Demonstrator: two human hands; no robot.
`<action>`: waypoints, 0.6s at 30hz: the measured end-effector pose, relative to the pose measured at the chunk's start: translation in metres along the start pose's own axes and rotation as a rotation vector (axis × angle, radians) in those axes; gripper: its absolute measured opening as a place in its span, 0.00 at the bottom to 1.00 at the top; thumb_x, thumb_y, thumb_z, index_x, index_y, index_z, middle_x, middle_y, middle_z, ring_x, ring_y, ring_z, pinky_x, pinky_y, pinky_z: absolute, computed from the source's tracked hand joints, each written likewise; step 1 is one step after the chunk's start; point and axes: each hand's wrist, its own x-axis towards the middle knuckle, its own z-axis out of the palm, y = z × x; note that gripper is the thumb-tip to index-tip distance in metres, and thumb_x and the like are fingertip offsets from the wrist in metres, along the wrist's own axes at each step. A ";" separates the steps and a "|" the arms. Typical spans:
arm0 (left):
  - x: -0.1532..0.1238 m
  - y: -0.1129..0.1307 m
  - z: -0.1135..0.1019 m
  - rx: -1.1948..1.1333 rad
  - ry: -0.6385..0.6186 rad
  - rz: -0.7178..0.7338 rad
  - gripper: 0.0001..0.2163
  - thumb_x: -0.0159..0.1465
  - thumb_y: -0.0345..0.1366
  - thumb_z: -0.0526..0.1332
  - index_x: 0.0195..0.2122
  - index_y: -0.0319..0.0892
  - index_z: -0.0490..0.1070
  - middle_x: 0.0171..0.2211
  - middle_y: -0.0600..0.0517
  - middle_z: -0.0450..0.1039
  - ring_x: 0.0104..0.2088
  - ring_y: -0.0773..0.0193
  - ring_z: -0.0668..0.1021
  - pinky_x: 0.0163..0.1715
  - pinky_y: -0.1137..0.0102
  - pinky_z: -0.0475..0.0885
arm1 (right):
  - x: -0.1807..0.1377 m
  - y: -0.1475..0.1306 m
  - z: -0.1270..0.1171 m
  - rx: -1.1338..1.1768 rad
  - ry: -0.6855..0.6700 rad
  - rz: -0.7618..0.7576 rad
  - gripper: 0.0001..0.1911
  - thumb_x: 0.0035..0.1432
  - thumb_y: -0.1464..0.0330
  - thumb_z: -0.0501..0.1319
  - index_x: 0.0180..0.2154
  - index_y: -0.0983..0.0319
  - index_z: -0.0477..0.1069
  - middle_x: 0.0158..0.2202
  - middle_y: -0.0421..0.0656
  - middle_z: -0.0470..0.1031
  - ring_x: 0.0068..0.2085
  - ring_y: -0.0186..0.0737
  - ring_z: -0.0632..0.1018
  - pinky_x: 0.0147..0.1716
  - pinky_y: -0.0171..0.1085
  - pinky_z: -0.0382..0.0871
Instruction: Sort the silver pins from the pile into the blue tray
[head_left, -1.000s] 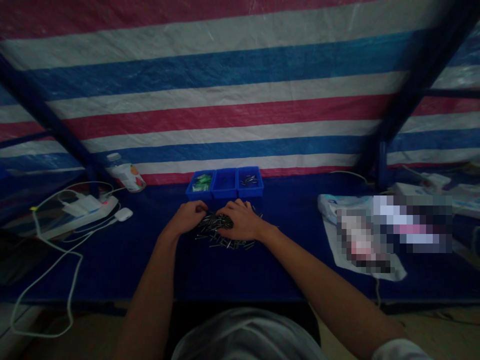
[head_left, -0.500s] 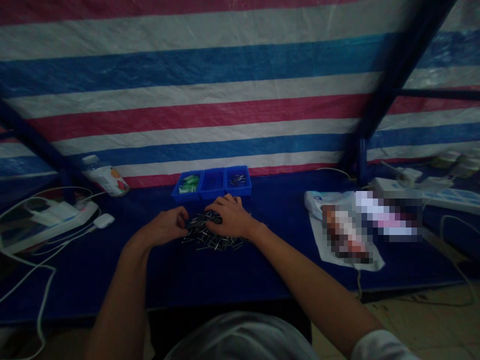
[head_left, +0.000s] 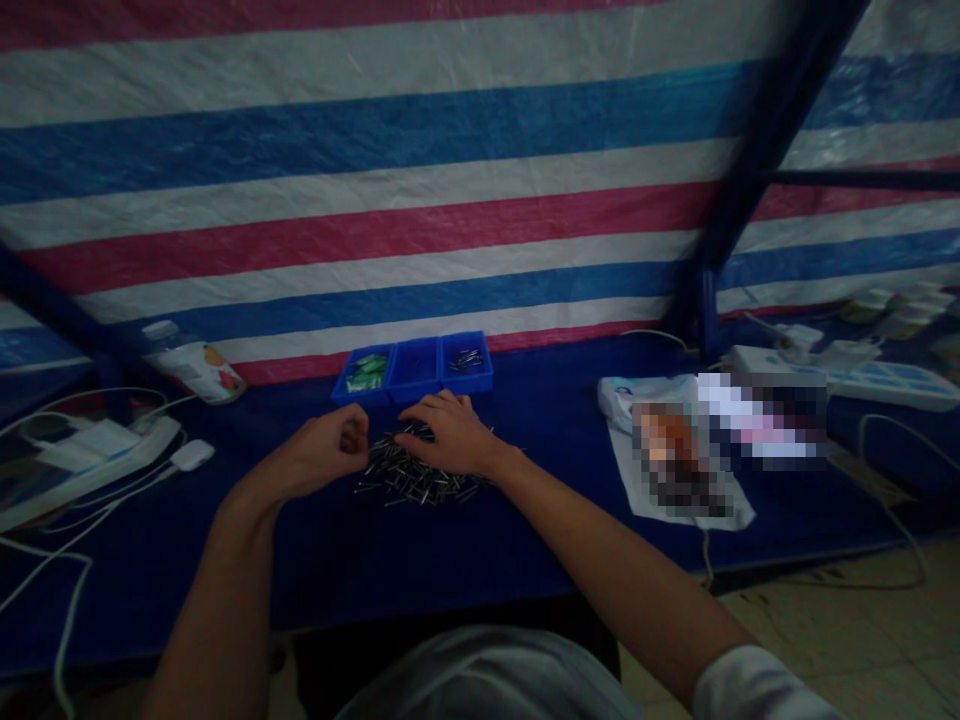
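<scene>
A pile of small dark metal pins [head_left: 409, 480] lies on the blue table [head_left: 465, 540] in front of me. My right hand [head_left: 448, 435] rests on the pile with its fingers spread flat over the pins. My left hand [head_left: 331, 448] hovers at the pile's left edge, fingers curled in a pinch; what it holds is too small to make out. Behind the pile stand three joined blue trays [head_left: 414, 366]: the left one holds green pieces, the right one holds a few pins.
A lying bottle [head_left: 193, 362], a white power strip [head_left: 90, 450] with cables and a small white mouse-like device [head_left: 192, 455] sit at the left. A white bag [head_left: 675, 450] and another power strip [head_left: 862, 378] lie at the right. A striped tarp hangs behind.
My left hand has drawn back from the pile and lifted slightly, curling shut. My right hand stays on the pins. The view has shifted to the right.
</scene>
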 end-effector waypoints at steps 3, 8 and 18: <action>0.009 0.010 -0.002 -0.102 0.034 0.108 0.06 0.51 0.34 0.60 0.31 0.44 0.64 0.29 0.54 0.72 0.29 0.64 0.75 0.31 0.68 0.71 | 0.003 -0.001 -0.002 0.073 0.044 0.019 0.15 0.64 0.56 0.54 0.39 0.59 0.73 0.39 0.43 0.75 0.44 0.40 0.69 0.44 0.42 0.56; 0.023 0.036 0.001 -0.033 0.210 0.262 0.05 0.51 0.31 0.59 0.29 0.44 0.66 0.28 0.54 0.71 0.30 0.65 0.74 0.33 0.68 0.69 | 0.008 -0.002 -0.010 0.302 0.152 0.033 0.18 0.66 0.57 0.51 0.31 0.62 0.70 0.28 0.39 0.72 0.31 0.32 0.69 0.32 0.34 0.58; 0.040 0.033 0.031 -0.180 0.370 0.377 0.04 0.52 0.30 0.60 0.29 0.42 0.64 0.29 0.54 0.69 0.31 0.66 0.73 0.36 0.68 0.70 | 0.010 0.006 -0.005 0.275 0.272 0.261 0.19 0.63 0.56 0.54 0.25 0.62 0.66 0.21 0.37 0.67 0.24 0.30 0.64 0.25 0.34 0.50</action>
